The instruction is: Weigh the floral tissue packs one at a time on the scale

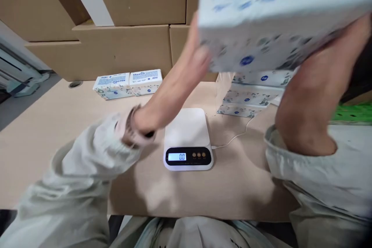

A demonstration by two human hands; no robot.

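Starting at the left edge of the tabletop (43, 131), the surface runs back to a wall of stacked cardboard boxes (122, 52), and two tissue packs (128, 83) lie side by side near that back edge, just in front of the boxes and out of the working space. The left hand (193, 60) reaches up and forward from a pale sleeve, a watch (130, 126) on the wrist; its fingers are closed against the left end of a large tissue pack (279, 19), steadying that side. The pack is held up in the air, tilted, well above the tabletop and apart from everything on it, and motion blur softens its print. Below it, near the middle of the tabletop, sits a white kitchen scale (188, 139) with a bare platform and a lit display, its thin cable (235, 135) trailing right. Beyond the scale, toward the back right, more packs form a stack (252, 95). The right hand (360, 27) supports the raised pack from beneath at its right end; the pack hides its fingers, so I cannot tell how they lie. Two hands suit a pack this wide.
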